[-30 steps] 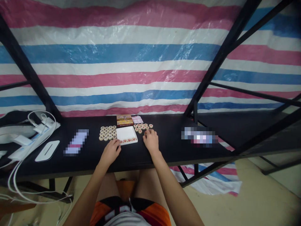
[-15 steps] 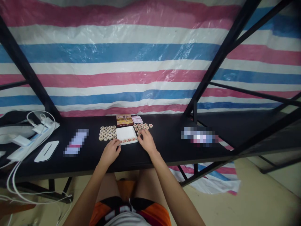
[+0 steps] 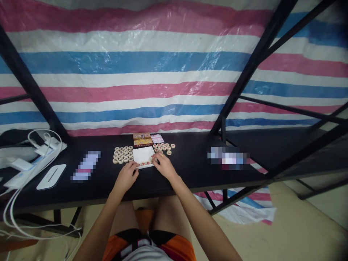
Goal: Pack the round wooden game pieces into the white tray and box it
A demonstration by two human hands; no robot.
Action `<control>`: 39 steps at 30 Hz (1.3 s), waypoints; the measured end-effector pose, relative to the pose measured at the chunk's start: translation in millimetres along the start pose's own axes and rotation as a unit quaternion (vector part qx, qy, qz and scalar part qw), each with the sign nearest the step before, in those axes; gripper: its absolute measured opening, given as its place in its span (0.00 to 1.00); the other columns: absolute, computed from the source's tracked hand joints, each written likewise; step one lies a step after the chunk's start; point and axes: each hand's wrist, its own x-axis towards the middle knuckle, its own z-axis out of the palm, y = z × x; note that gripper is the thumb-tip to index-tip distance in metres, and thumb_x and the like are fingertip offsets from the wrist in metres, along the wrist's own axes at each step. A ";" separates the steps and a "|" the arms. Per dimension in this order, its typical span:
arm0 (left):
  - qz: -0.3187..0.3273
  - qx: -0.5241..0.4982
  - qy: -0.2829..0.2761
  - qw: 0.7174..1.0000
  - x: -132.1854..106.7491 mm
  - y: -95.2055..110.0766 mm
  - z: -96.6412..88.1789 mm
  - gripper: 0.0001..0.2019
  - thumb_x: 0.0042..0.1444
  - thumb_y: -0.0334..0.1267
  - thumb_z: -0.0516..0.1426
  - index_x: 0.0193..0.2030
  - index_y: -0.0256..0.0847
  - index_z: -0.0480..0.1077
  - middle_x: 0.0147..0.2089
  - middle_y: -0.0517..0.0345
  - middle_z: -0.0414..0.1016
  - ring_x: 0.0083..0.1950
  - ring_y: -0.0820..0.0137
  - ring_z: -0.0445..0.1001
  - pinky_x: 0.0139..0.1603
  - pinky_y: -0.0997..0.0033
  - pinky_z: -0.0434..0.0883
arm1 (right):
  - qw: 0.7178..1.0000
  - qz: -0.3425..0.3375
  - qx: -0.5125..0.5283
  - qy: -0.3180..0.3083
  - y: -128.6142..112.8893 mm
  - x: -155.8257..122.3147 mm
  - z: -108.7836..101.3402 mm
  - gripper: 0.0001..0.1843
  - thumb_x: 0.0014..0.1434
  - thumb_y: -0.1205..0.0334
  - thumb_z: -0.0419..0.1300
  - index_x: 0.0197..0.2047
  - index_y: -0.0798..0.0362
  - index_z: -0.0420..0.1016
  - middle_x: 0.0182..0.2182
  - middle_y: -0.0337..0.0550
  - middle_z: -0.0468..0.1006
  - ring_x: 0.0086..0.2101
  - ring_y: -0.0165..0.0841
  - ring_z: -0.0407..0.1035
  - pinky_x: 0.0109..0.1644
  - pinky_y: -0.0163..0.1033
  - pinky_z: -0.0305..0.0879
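Note:
A shallow white tray [image 3: 143, 154] lies on the black table [image 3: 190, 170], with a row of round game pieces along its near edge. My left hand [image 3: 126, 175] rests at the tray's near left corner, fingers curled against the rim. My right hand [image 3: 162, 165] is at the tray's near right corner with its fingertips pinched together over the row; what they hold is hidden. One group of round pieces [image 3: 123, 154] sits left of the tray, and a smaller group [image 3: 164, 147] sits to its right. The printed box lid [image 3: 143, 140] and a pink leaflet [image 3: 157, 138] lie behind the tray.
White cables and chargers [image 3: 40, 148] are heaped at the table's left end beside a white oval pad [image 3: 51, 176]. Blurred items lie at left [image 3: 85, 165] and right [image 3: 228, 158]. Black slanted frame bars [image 3: 244, 79] rise on both sides before a striped tarp [image 3: 136, 61].
My right hand left the right-hand group of pieces and came back left to the tray's near right corner. My left hand stayed at the tray's left corner.

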 end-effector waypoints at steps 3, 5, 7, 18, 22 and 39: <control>-0.004 0.001 -0.008 1.000 0.0 -0.1 0.3 0.11 0.59 0.32 0.51 0.46 0.39 0.71 0.47 0.51 0.71 0.48 0.63 0.70 0.50 0.61 0.69 | 0.999 -0.009 -0.024 -0.026 -3.2 1.7 0.2 0.09 0.61 0.67 0.51 0.36 0.53 0.72 0.36 0.43 0.75 0.40 0.33 0.67 0.49 0.37 0.61; -0.003 0.000 -0.008 1.000 0.2 0.4 -0.5 0.11 0.59 0.33 0.51 0.46 0.40 0.71 0.47 0.51 0.71 0.48 0.63 0.70 0.50 0.62 0.69 | 0.997 -0.015 -0.055 -0.046 -5.1 2.3 -0.7 0.10 0.62 0.65 0.51 0.35 0.53 0.73 0.34 0.43 0.76 0.40 0.33 0.67 0.49 0.38 0.60; -0.002 0.000 -0.008 1.000 0.6 0.8 -1.4 0.11 0.59 0.33 0.51 0.45 0.40 0.71 0.47 0.51 0.71 0.48 0.64 0.70 0.50 0.63 0.69 | 0.994 -0.022 -0.088 -0.059 -7.0 2.4 -1.8 0.11 0.63 0.63 0.51 0.35 0.53 0.75 0.34 0.44 0.76 0.42 0.34 0.66 0.48 0.39 0.59; 0.001 -0.004 -0.013 1.000 -0.1 -2.0 1.1 0.11 0.60 0.33 0.50 0.46 0.40 0.70 0.47 0.51 0.71 0.49 0.64 0.70 0.51 0.63 0.68 | 0.988 -0.038 -0.137 -0.058 -12.4 2.4 -4.0 0.13 0.63 0.56 0.53 0.40 0.51 0.76 0.41 0.46 0.74 0.47 0.38 0.62 0.50 0.42 0.57; 0.001 0.004 -0.009 1.000 0.1 0.0 -0.7 0.11 0.59 0.33 0.50 0.46 0.41 0.70 0.47 0.52 0.71 0.48 0.64 0.70 0.51 0.63 0.68 | 0.987 -0.026 -0.145 -0.066 -11.0 2.9 -2.2 0.13 0.63 0.57 0.51 0.36 0.52 0.76 0.35 0.45 0.76 0.44 0.37 0.62 0.49 0.42 0.57; -0.010 -0.010 -0.017 1.000 0.9 2.4 -4.1 0.11 0.59 0.33 0.50 0.45 0.41 0.71 0.47 0.53 0.71 0.49 0.64 0.70 0.51 0.64 0.68 | 0.921 0.276 -0.272 0.043 24.8 -2.8 -10.6 0.21 0.57 0.66 0.53 0.55 0.53 0.67 0.53 0.54 0.66 0.52 0.44 0.59 0.49 0.44 0.57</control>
